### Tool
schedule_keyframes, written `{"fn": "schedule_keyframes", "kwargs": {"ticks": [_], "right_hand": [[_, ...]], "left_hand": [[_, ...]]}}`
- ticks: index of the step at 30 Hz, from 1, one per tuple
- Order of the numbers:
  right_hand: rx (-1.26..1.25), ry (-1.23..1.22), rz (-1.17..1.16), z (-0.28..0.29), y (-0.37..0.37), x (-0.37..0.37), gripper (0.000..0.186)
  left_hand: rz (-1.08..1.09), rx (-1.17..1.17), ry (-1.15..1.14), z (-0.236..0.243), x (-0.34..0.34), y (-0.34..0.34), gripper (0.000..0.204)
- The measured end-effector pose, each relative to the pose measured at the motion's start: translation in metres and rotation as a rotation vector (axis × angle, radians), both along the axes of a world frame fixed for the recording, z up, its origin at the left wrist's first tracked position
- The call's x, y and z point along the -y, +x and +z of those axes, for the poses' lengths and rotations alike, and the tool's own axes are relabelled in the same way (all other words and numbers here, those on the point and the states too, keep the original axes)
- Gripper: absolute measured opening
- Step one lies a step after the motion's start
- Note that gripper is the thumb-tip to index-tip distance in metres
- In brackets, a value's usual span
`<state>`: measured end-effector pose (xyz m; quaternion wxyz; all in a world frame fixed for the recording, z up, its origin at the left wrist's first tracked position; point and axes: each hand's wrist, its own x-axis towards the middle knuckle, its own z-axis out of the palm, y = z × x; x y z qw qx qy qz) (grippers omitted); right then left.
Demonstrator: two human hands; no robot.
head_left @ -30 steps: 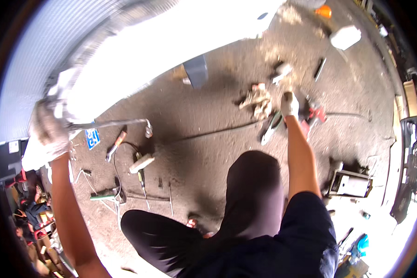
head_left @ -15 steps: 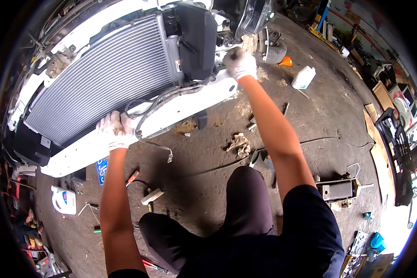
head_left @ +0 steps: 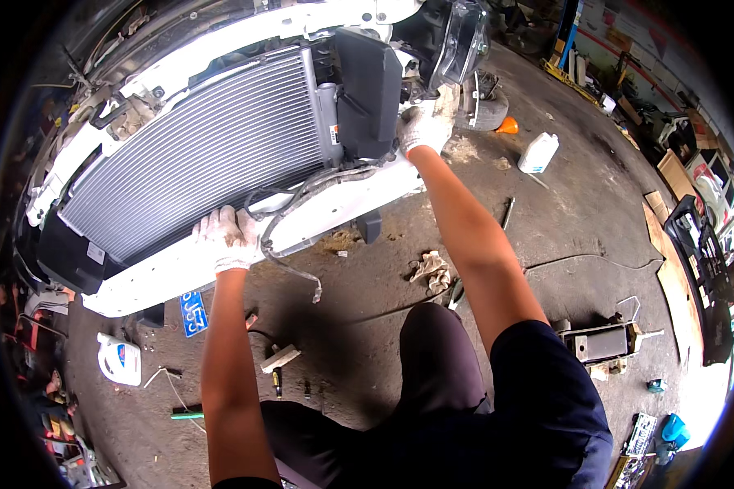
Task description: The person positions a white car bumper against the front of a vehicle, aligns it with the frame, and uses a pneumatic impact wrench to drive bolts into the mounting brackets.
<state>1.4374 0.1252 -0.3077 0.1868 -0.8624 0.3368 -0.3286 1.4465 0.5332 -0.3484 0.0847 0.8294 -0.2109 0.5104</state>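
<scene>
- Oil-stained concrete floor [head_left: 359,326] of a car workshop spreads below, littered with tools and rags.
- Front and centre, a car's stripped nose: the silver finned radiator [head_left: 204,155] sits in a white front panel [head_left: 220,33], with a black plastic box [head_left: 369,90] at its right end.
- Left hand [head_left: 227,238], in a white work glove, is clamped on the white lower crossbar [head_left: 171,269] under the radiator, fingers curled over its top edge.
- Right hand [head_left: 424,126], gloved too, reaches higher and grips the frame just right of the black box; the fingers look closed, though what exactly they pinch I cannot tell.
- Hands well apart, one at each end of the crossbar's right half.
- A loose black cable [head_left: 289,232] droops off the bar beside the left hand.
- On the floor: a blue plate [head_left: 192,312], a white jug [head_left: 538,152], an orange cone [head_left: 507,125], a crumpled rag [head_left: 432,270].
</scene>
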Motion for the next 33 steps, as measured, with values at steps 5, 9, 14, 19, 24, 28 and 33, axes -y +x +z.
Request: {"fn": "schedule_keyframes", "kwargs": {"ticks": [5, 9, 14, 19, 24, 28, 33], "right_hand": [[-0.046, 0.051, -0.031, 0.005, 0.007, -0.002, 0.033], [-0.094, -0.022, -0.042, 0.0, 0.008, 0.006, 0.037], [-0.15, -0.107, -0.026, 0.007, 0.007, -0.001, 0.036], [-0.194, -0.161, -0.033, 0.005, 0.007, 0.006, 0.035], [-0.178, -0.364, -0.039, 0.015, 0.0, -0.012, 0.031], [-0.131, -0.292, -0.065, -0.003, 0.012, 0.01, 0.038], [-0.11, -0.169, -0.011, -0.002, 0.008, 0.003, 0.043]], "left_hand": [[0.004, -0.094, -0.011, 0.002, -0.002, -0.001, 0.023], [0.022, -0.146, 0.005, 0.0, 0.003, -0.003, 0.023], [0.01, -0.107, -0.011, 0.004, 0.0, -0.005, 0.023], [0.036, -0.114, 0.012, -0.005, 0.002, 0.002, 0.022], [0.02, -0.058, 0.002, -0.001, 0.0, 0.0, 0.023], [-0.011, -0.036, -0.031, -0.002, 0.006, -0.001, 0.023], [-0.002, -0.014, -0.013, -0.001, 0.0, 0.0, 0.023]]}}
